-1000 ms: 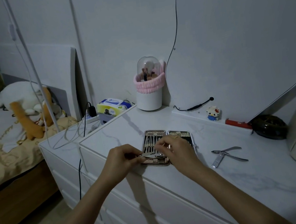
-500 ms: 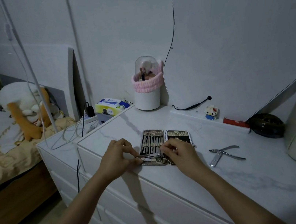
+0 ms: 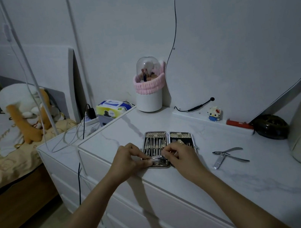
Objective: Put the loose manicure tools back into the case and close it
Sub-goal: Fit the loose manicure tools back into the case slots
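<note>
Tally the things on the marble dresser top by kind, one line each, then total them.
Manicure case, open: 1
Loose cuticle nippers: 1
Domed brush holder: 1
Toy figure: 1
Red flat item: 1
Dark round object: 1
Total: 6

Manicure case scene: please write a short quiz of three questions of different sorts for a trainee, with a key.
1. True or false: the case lies open on the dresser.
2. Which tool lies loose on the dresser, apart from the case?
A. the nippers
B. a comb
C. a hairbrush
3. Fill the gap: the left hand and the right hand both handle a small metal tool over the ____ half of the case.

Key: 1 true. 2 A; the nippers lie to the right of the case, not touching it. 3 left; what kind of tool it is cannot be told.
</note>
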